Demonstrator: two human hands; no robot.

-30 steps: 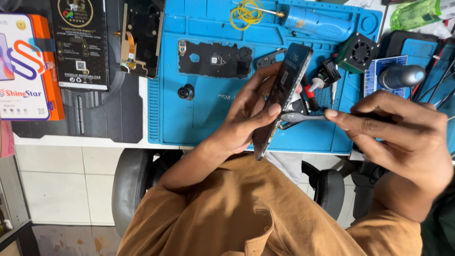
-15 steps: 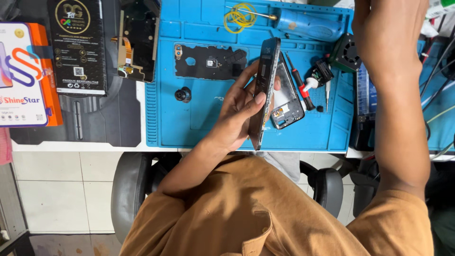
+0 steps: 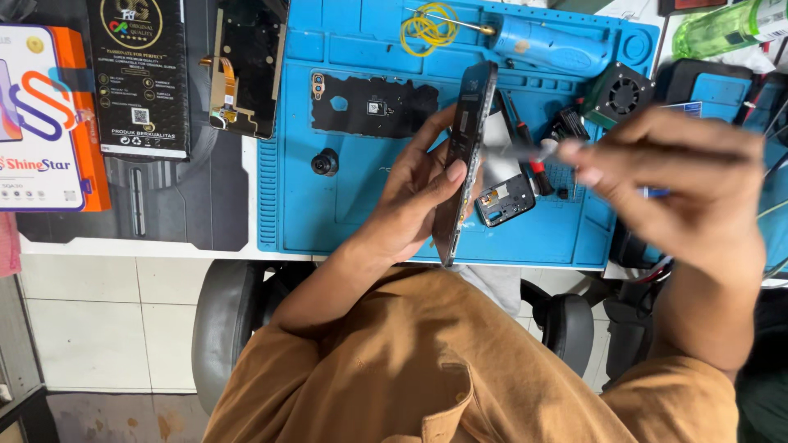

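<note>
My left hand (image 3: pixel 419 193) grips a dark smartphone (image 3: pixel 465 156) edge-on, upright above the blue work mat (image 3: pixel 328 221). My right hand (image 3: pixel 681 180), blurred by motion, pinches a thin metal tool (image 3: pixel 533 152) whose tip points at the phone's right side, a short gap away. Just below the tool tip, a small dark phone part (image 3: pixel 505 199) lies on the mat. A dark phone back cover (image 3: pixel 373 105) lies flat on the mat behind my left hand.
On the mat are a black knob (image 3: pixel 325 162), a yellow wire coil (image 3: pixel 428 26), a blue electric screwdriver (image 3: pixel 550 45) and a small black fan (image 3: pixel 620 94). To the left lie a display panel (image 3: pixel 246 70), a black box (image 3: pixel 139 78) and a white-and-orange box (image 3: pixel 45 107).
My right hand went up to the far right of the bench and has come back down with a thin tool towards the phone. My left hand has tilted the phone more upright.
</note>
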